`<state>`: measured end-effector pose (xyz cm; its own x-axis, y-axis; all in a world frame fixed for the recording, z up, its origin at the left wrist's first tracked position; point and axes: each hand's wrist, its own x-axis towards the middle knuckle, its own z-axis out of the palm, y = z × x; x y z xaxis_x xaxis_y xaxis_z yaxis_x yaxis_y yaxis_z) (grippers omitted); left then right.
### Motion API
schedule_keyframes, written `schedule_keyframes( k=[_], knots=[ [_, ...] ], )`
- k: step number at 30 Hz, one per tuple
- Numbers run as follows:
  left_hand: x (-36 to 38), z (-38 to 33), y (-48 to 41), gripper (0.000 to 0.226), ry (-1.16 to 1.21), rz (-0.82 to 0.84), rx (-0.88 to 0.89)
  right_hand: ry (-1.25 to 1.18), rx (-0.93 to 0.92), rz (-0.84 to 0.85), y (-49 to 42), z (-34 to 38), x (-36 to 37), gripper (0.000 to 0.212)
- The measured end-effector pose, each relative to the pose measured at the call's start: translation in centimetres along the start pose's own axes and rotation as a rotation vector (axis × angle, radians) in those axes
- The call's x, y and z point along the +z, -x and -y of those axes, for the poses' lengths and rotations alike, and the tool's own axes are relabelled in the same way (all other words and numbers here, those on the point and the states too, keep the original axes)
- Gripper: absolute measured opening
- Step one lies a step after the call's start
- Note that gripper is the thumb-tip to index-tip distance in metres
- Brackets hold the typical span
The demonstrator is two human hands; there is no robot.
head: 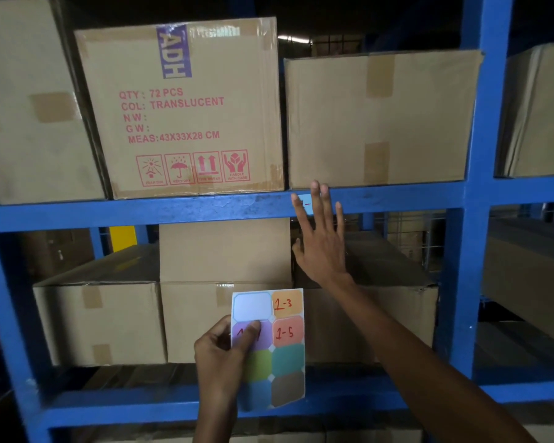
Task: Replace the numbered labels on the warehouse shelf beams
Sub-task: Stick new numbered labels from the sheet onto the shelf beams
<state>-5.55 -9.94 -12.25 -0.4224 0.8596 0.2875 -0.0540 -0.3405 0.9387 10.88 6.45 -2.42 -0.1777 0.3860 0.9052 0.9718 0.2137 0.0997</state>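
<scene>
My left hand (224, 353) holds a sheet of coloured labels (287, 350) upright, thumb on the purple one. The orange label reads 1-3 and the red one 1-5; the top left slot is bare. My right hand (320, 238) is flat and spread, its fingers pressed on the upper blue shelf beam (141, 211). A pale blue label (306, 204) stuck on the beam shows between my fingers, mostly hidden by them.
Cardboard boxes fill the shelves: a printed carton (186, 107) and a plain one (381, 119) rest right above the beam, more boxes (100, 318) below. A blue upright post (480, 187) stands at the right, a lower beam (141, 407) near my left wrist.
</scene>
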Motion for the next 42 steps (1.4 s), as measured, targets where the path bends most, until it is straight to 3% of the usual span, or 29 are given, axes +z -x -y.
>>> schedule_keyframes(
  k=[4,7,14,19,27,31,34,38,42],
  knots=[
    [0.0,0.0,0.3,0.011,-0.009,0.031,-0.026,-0.046,-0.019,0.04,0.3,0.0,-1.4,0.096],
    [-0.1,-0.1,0.7,0.014,0.013,0.059,-0.054,-0.257,0.045,0.007,1.0,0.0,-3.8,0.083],
    [0.9,-0.7,0.8,0.018,0.148,0.063,-0.116,-0.645,0.155,-0.288,7.6,1.1,-8.7,0.04],
    [2.2,-0.8,1.2,0.014,0.233,0.099,-0.133,-0.618,0.15,-0.197,11.9,2.6,-9.2,0.02],
    [3.1,-0.6,1.9,0.014,0.253,0.147,-0.132,-0.58,0.243,-0.08,15.2,3.5,-7.9,0.036],
    [3.3,-0.4,1.9,0.015,0.242,0.164,-0.12,-0.598,0.262,-0.051,15.9,3.3,-7.5,0.036],
    [3.4,-0.2,2.0,0.028,0.199,0.166,-0.103,-0.624,0.293,-0.076,16.3,3.3,-7.4,0.037],
    [3.6,0.1,2.2,0.017,0.175,0.157,-0.107,-0.679,0.339,-0.062,16.6,3.4,-7.5,0.036],
    [3.7,0.1,2.3,0.023,0.186,0.151,-0.17,-0.822,0.367,-0.038,16.8,3.6,-8.3,0.033]
  ],
)
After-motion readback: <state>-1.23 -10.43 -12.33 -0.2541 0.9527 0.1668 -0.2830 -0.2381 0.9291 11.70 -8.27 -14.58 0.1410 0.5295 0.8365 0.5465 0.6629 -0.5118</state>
